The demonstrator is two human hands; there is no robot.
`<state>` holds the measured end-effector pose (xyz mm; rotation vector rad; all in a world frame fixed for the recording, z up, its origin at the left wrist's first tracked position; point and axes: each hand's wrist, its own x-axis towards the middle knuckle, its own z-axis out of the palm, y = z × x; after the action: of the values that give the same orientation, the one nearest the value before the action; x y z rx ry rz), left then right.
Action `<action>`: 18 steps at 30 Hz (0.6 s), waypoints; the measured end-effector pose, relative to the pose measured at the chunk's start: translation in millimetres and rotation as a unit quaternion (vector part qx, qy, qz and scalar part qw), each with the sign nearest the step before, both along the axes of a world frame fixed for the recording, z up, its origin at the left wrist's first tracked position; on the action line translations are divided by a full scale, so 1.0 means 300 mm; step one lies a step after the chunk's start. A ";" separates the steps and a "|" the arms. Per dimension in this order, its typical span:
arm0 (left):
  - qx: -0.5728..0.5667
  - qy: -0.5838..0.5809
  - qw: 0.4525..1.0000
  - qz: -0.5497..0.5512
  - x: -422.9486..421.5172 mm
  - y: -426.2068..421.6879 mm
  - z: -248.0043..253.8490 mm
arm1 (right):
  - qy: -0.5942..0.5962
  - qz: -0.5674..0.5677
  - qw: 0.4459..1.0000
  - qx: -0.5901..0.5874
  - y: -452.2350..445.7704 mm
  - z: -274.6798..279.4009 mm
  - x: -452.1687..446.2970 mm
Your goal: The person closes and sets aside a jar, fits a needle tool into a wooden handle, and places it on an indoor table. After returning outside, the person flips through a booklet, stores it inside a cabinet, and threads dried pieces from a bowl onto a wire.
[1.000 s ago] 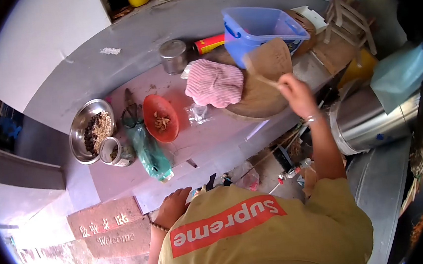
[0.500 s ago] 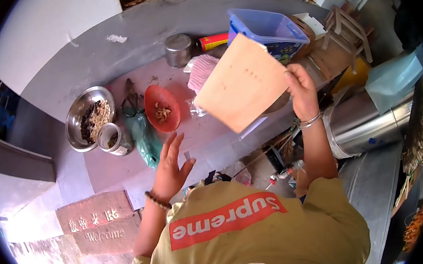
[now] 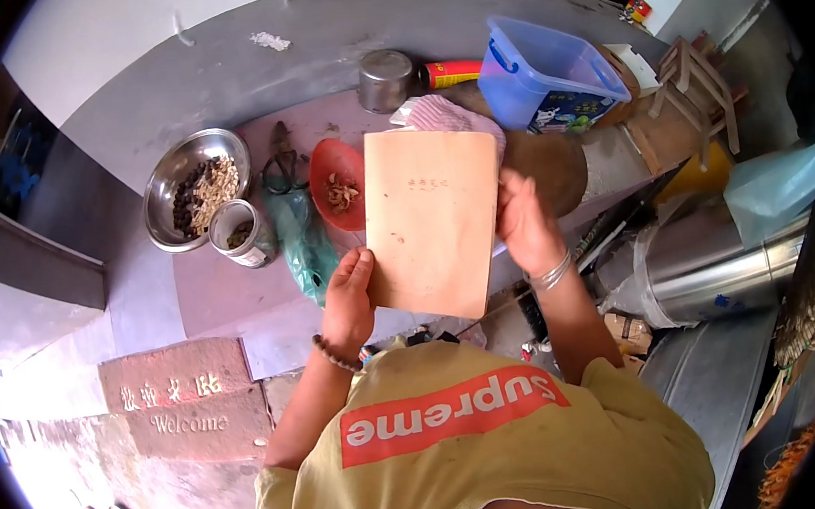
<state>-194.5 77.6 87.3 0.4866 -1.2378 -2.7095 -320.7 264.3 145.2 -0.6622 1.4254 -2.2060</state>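
A tan paper-covered notebook (image 3: 432, 229) with small faint writing near its top is held upright in front of me. My left hand (image 3: 348, 293) is closed on its lower left edge, thumb on the cover. Along the right edge is my right hand (image 3: 530, 226), its fingers loosely extended and close to the edge; whether they touch it is hard to see. Behind the notebook lie a red bowl (image 3: 331, 155) with dried pieces in it and a pink striped cloth (image 3: 444, 113), both partly covered. A green plastic bag (image 3: 304, 248) rests left of the notebook.
On the low table stand a steel bowl (image 3: 162, 205) of dark and pale pieces, an open jar (image 3: 252, 250), scissors (image 3: 283, 164) and a metal canister (image 3: 384, 81). A blue plastic bin (image 3: 532, 77) sits at the back right. A steel drum (image 3: 705, 260) stands at right.
The notebook has moved left and down and now stands upright. My left hand has taken hold of its left edge. My right hand has loosened from the corner and moved left and down.
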 end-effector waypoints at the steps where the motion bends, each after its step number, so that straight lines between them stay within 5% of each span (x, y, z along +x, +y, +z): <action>1: 0.053 -0.015 0.998 0.019 0.004 0.000 -0.014 | -0.006 0.041 0.999 0.003 0.005 -0.034 0.016; 13: 0.258 0.011 0.962 -0.085 0.007 0.056 -0.088 | -0.124 0.064 0.987 -0.075 -0.028 -0.074 0.175; 18: 0.231 0.031 0.964 -0.128 0.003 0.077 -0.090 | -0.080 0.038 0.996 0.004 -0.029 -0.041 0.180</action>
<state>-193.7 100.6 60.3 0.2950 -0.6824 -3.2161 -266.6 255.7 132.9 -0.5147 1.3076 -2.1412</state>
